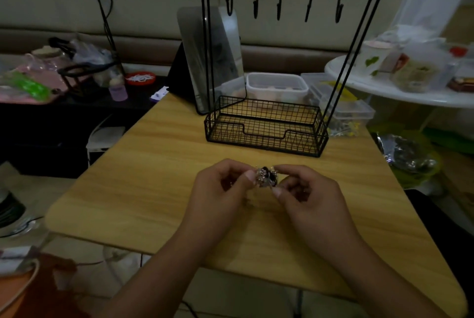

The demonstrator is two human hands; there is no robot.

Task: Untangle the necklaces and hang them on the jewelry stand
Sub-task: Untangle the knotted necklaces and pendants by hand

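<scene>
A small knot of tangled necklaces (266, 177), silvery chain mixed with dark beads, is held just above the wooden table (154, 189). My left hand (220, 189) pinches its left side between thumb and fingers. My right hand (310, 194) pinches its right side the same way. Behind them stands the black wire jewelry stand (266, 125), a mesh basket at its base and a top bar with several bare hooks (279, 7).
A mirror (213, 56) leans behind the stand's left leg. Clear plastic boxes (277, 85) sit behind the basket and to its right. A white round table (400, 94) with containers is at far right, a cluttered dark shelf at left.
</scene>
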